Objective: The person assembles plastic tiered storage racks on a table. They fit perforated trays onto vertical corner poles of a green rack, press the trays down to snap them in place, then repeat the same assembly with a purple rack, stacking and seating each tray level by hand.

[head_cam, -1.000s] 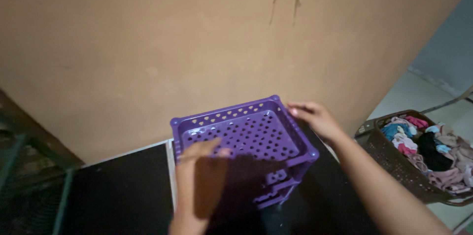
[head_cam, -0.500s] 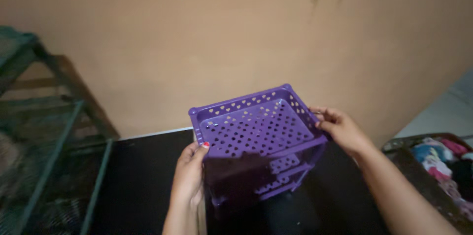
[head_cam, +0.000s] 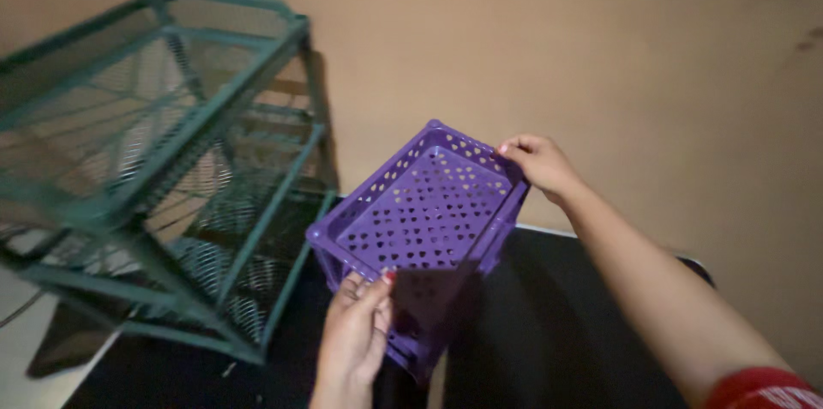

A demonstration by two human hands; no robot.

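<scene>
A purple plastic basket [head_cam: 424, 207] with a perforated bottom and slotted sides is held up in the middle of the head view, tilted with its open side facing me. My left hand [head_cam: 356, 332] grips its near lower rim. At the far right rim, my right hand [head_cam: 540, 165] holds the corner, the forearm reaching in from the lower right with a red sleeve at the edge.
A green metal wire rack [head_cam: 171, 169] with several mesh shelves stands at the left against a tan wall [head_cam: 557, 49]. A black surface [head_cam: 549, 332] lies under the basket. A pale floor patch shows at the bottom left.
The view has swung left, bringing the green rack into sight and losing the laundry basket at the right. The purple basket has turned and tilted between both hands.
</scene>
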